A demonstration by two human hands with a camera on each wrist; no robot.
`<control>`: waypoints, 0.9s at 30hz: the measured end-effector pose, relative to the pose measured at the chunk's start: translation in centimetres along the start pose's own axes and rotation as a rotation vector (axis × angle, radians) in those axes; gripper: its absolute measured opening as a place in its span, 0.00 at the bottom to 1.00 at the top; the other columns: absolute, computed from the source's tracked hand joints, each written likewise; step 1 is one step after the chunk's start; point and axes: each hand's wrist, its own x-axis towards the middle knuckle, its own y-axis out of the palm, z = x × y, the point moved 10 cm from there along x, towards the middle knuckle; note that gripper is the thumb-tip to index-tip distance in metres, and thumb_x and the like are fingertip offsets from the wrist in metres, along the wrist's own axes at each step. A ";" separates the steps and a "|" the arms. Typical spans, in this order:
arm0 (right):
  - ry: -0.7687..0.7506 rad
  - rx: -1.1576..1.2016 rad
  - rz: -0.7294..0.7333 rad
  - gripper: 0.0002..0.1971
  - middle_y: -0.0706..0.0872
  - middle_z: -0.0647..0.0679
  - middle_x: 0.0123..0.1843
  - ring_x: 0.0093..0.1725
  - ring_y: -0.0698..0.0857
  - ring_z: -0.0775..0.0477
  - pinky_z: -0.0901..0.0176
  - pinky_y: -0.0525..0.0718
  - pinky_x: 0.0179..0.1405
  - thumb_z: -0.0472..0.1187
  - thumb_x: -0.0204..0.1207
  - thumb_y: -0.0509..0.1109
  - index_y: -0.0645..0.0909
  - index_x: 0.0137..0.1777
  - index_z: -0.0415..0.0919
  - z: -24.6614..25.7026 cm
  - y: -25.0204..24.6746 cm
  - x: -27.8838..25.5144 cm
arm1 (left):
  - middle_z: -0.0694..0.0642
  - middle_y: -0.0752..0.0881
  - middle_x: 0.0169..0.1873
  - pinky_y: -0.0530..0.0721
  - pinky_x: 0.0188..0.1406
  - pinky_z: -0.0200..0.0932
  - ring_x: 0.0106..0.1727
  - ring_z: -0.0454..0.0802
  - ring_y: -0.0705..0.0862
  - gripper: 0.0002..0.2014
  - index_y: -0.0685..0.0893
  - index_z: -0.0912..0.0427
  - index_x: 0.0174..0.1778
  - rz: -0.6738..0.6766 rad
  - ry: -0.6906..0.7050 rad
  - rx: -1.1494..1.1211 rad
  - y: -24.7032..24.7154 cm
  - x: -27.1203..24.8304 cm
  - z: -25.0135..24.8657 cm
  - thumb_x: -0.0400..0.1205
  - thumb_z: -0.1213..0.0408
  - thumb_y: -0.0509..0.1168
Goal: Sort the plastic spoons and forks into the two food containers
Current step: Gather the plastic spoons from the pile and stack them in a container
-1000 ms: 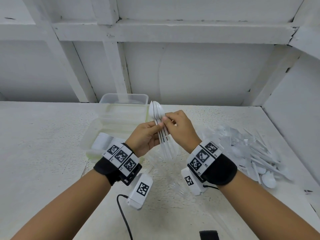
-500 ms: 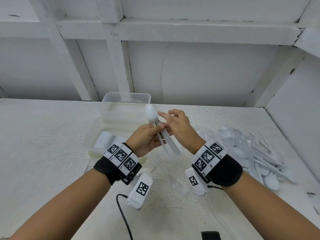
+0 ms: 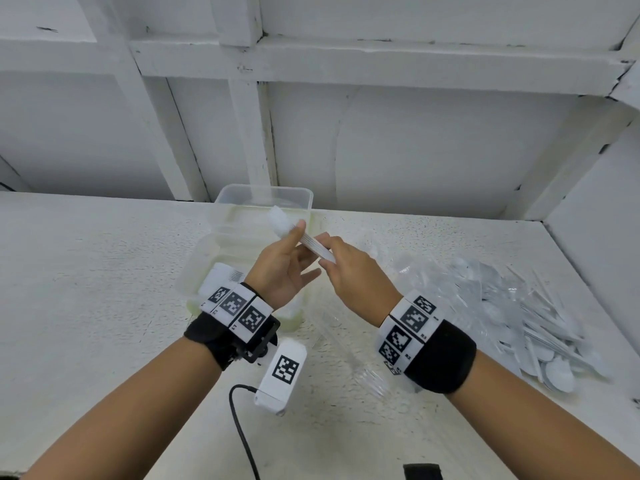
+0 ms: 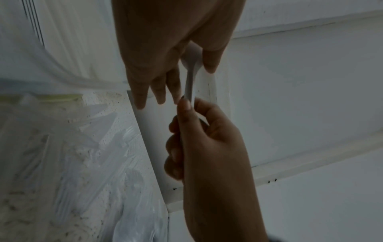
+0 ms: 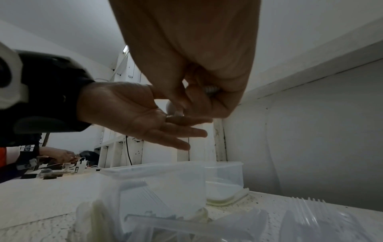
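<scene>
Containers [image 3: 194, 268], clear plastic, on table [image 3: 86, 271], left. Left hand [image 3: 282, 271]: thumb and forefinger pinch spoon stack [image 3: 313, 242] near the bowls; other fingers straight. Spoon stack, white plastic: aloft over the containers, bowls tilted up-left. Right hand [image 3: 356, 271]: fingers curled round the handle ends. Cutlery pile [image 3: 512, 306], right.

A: What colour are the stacked spoons [image 3: 304, 239] above the worktop's middle?
B: White, the handles streaked with fine grey lines. The loose cutlery pile [image 3: 540, 327] at the worktop's right edge is the same white, under clear glinting film.
A: And the worktop [image 3: 86, 271] itself?
B: White, flecked with small dark specks.
A: The tubs [image 3: 263, 199] toward the back edge?
B: Clear plastic, one with a pale yellow-green tinge.
A: The wristbands [image 3: 239, 308]?
B: Black, each banded white with black-and-white square codes. The small white box [image 3: 282, 374] below the left one bears a code too, trailing a black cable [image 3: 242, 427].
</scene>
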 end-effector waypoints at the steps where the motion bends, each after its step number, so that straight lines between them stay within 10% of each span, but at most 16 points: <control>1: 0.000 -0.013 0.020 0.14 0.81 0.46 0.46 0.41 0.79 0.46 0.56 0.73 0.37 0.43 0.85 0.55 0.70 0.67 0.41 0.0 0.1 0.0 | 0.57 0.86 0.55 0.70 0.73 0.59 0.63 0.54 0.81 0.14 0.79 0.55 0.39 -0.018 0.020 -0.010 -0.6 0.0 -0.6 0.81 0.47 0.60; 6: -0.006 -0.011 0.124 0.15 0.78 0.47 0.43 0.40 0.76 0.47 0.59 0.68 0.37 0.43 0.84 0.57 0.70 0.68 0.40 0.8 1.2 0.5 | 0.58 0.86 0.54 0.78 0.64 0.58 0.59 0.54 0.85 0.14 0.72 0.56 0.58 -0.176 0.159 0.058 -4.2 -0.1 -3.9 0.84 0.50 0.58; 12: -0.082 -0.118 0.089 0.22 0.80 0.43 0.58 0.52 0.81 0.41 0.47 0.79 0.51 0.44 0.84 0.56 0.62 0.77 0.46 3.1 2.4 2.4 | 0.59 0.88 0.36 0.82 0.60 0.52 0.50 0.58 0.85 0.12 0.73 0.60 0.43 -0.230 0.230 0.040 -5.8 -0.6 -6.2 0.87 0.57 0.55; 18: -0.070 -0.074 0.068 0.19 0.82 0.45 0.56 0.49 0.82 0.44 0.54 0.77 0.43 0.46 0.84 0.56 0.68 0.74 0.46 5.5 3.1 5.8 | 0.57 0.89 0.38 0.81 0.62 0.49 0.48 0.54 0.86 0.14 0.74 0.59 0.41 -0.278 0.260 0.098 -8.3 -0.8 -8.3 0.86 0.53 0.55; 23: 0.027 0.169 0.109 0.13 0.81 0.47 0.42 0.29 0.73 0.56 0.65 0.70 0.28 0.40 0.83 0.61 0.75 0.66 0.43 4.9 3.9 8.2 | 0.59 0.87 0.44 0.80 0.57 0.46 0.49 0.54 0.84 0.34 0.82 0.59 0.49 -0.264 0.042 0.494 -12.0 -0.4 -9.4 0.81 0.34 0.41; 27: 0.052 0.119 0.213 0.13 0.82 0.46 0.46 0.32 0.74 0.56 0.67 0.72 0.29 0.39 0.82 0.62 0.77 0.65 0.42 4.0 5.9 9.3 | 0.58 0.83 0.45 0.77 0.50 0.49 0.48 0.54 0.78 0.30 0.80 0.61 0.59 -0.412 0.043 0.972 -16.2 -0.4 -12.2 0.85 0.41 0.44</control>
